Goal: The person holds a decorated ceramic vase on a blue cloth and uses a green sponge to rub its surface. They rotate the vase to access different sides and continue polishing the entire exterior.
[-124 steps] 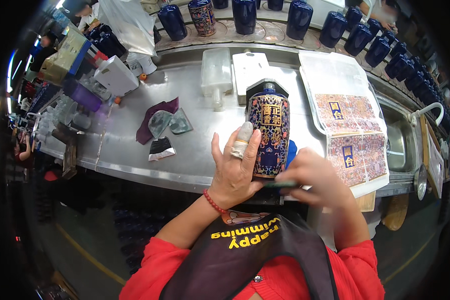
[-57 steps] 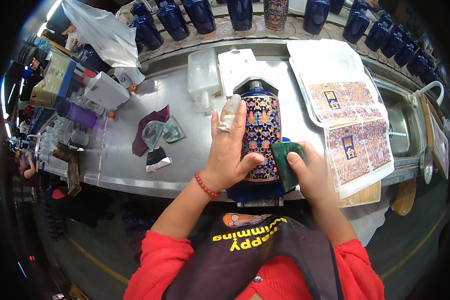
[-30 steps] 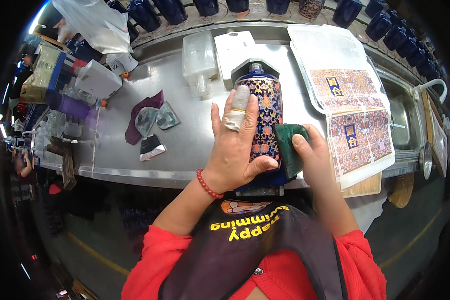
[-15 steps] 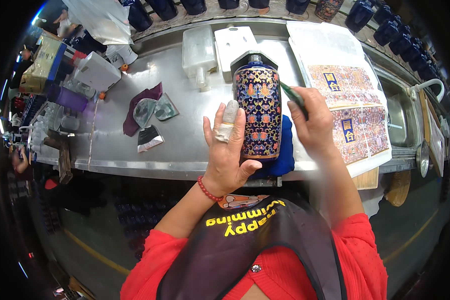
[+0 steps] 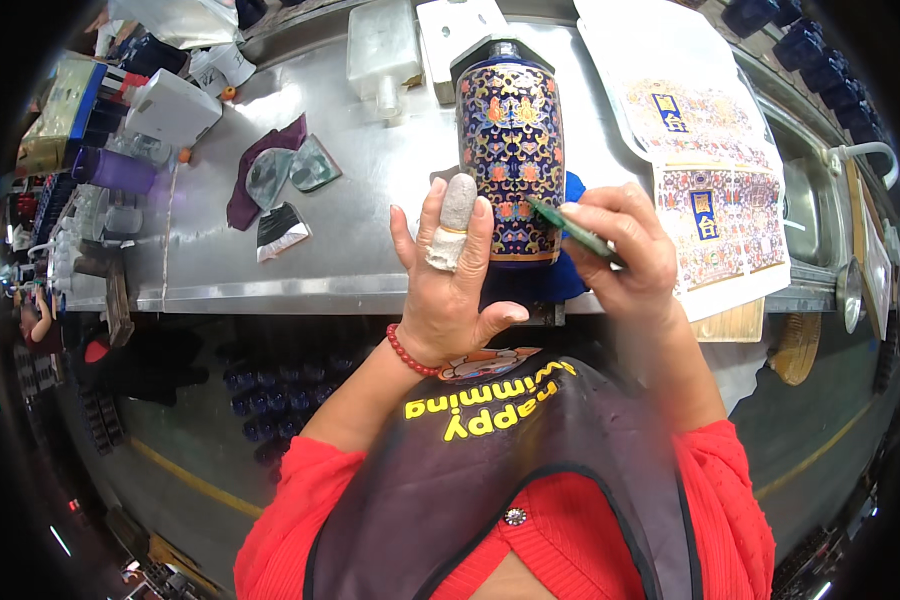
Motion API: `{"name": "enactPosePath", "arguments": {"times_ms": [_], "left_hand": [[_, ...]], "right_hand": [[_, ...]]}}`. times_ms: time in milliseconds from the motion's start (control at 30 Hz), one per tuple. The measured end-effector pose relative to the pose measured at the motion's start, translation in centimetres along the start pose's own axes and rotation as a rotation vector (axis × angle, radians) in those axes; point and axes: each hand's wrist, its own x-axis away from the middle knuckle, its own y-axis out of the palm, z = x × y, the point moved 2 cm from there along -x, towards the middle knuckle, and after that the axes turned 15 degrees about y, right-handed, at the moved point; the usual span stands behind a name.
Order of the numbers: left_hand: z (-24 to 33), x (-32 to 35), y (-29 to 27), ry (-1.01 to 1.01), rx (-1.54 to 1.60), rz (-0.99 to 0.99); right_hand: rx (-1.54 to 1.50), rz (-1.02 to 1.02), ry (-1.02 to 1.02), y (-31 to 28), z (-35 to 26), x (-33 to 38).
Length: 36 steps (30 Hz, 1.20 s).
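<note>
A dark blue bottle (image 5: 510, 150) with a colourful floral pattern lies on the metal bench, its neck pointing away from me. My left hand (image 5: 445, 290) is open beside its lower left edge, fingers apart, with the index finger overlapping that edge. One of its fingers wears a grey finger cover (image 5: 457, 205) held by a band. Pinched in my right hand (image 5: 635, 250) is a thin green scraper (image 5: 582, 235), its tip at the bottle's lower right side. A blue cloth (image 5: 572, 285) shows beneath and right of the bottle.
Patterned printed sheets (image 5: 735, 215) lie to the right, before a metal sink (image 5: 815, 220). Beyond the bottle are a translucent container (image 5: 382, 50) and a white box (image 5: 440, 45). Purple cloth (image 5: 240, 200) and green pieces (image 5: 315, 165) lie left; a purple cup (image 5: 115, 170) stands farther left.
My right hand has brought the scraper from beside the bottle's upper right down onto its lower right. The left hand sits lower along the bottle. The bench has shifted upward in view.
</note>
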Motion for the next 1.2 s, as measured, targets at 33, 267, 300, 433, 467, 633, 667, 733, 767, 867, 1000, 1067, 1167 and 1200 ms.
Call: {"name": "enactPosePath", "arguments": {"times_ms": [33,267,300,433,467,633,667,733,767,867,1000,1067,1167,1200], "left_hand": [[0.1,0.0,0.0,0.005,-0.014,-0.012],[0.5,-0.2,-0.4,0.050,-0.096,-0.064],[0.6,-0.2,-0.4,0.047,-0.101,-0.071],[1.2,-0.4,-0.3,0.075,-0.159,-0.077],[1.4,-0.5,-0.3,0.066,-0.163,-0.064],[1.7,-0.4,-0.6,0.155,-0.171,-0.043],[1.7,-0.3,-0.6,0.167,-0.158,-0.020],[1.7,0.0,-0.6,0.137,-0.109,0.018],[1.7,0.2,-0.5,0.122,-0.086,0.043],[1.6,0.6,-0.4,0.093,-0.021,0.149],[1.1,1.5,-0.4,-0.017,0.041,0.276],[0.9,1.8,-0.2,-0.014,0.046,0.234],[0.7,1.7,-0.1,-0.019,0.021,0.208],[0.5,1.5,0.1,-0.054,0.026,0.177]], "right_hand": [[-0.005,-0.008,-0.020,0.3,0.0,0.3],[-0.040,0.001,0.009,0.9,0.4,1.2],[-0.042,0.008,-0.007,0.9,0.4,1.2],[0.010,-0.002,-0.032,0.5,0.0,1.0],[0.060,-0.041,-0.022,0.3,-0.1,0.8],[0.149,-0.148,-0.048,-1.5,-1.2,-1.7],[0.108,-0.184,-0.045,-1.8,-1.4,-2.8],[0.082,-0.269,-0.057,-1.9,-1.4,-5.4],[0.065,-0.276,0.024,-1.8,-1.2,-6.9],[0.213,-0.045,-0.010,-1.1,-1.0,-10.1],[0.373,-0.468,-0.387,0.1,-3.9,-9.1],[0.225,-0.694,-0.296,0.2,-3.4,-10.1],[-0.010,-0.358,0.169,0.0,-1.1,-13.3],[0.162,-0.040,0.052,-0.3,-1.1,-13.7]]}}
